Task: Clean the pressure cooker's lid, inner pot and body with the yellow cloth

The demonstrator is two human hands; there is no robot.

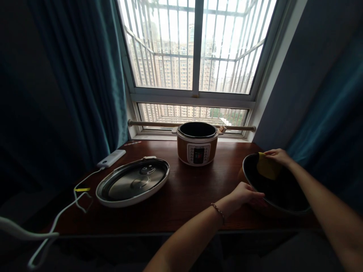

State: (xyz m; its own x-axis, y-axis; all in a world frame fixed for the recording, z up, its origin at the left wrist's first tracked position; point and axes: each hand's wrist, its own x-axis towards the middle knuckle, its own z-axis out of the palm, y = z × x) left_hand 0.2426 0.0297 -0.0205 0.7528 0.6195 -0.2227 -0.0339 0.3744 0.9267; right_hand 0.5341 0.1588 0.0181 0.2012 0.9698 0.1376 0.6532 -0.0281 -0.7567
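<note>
A dark inner pot stands tilted at the right end of the table, its mouth turned toward me. My left hand grips its near rim, thumb over the edge and fingers mostly hidden behind the wall. My right hand is closed on a yellow cloth at the far rim, and the cloth hangs against the pot's inner wall. In the middle, the electric pressure cooker stands upright with its top uncovered, dark inside. Its lid lies upside down on the left, metal inner face up.
The brown wooden table runs below a barred window. A white power bank with a white cable lies at the left, a yellow strip near the cable. Blue curtains hang at both sides. A pole crosses behind the cooker.
</note>
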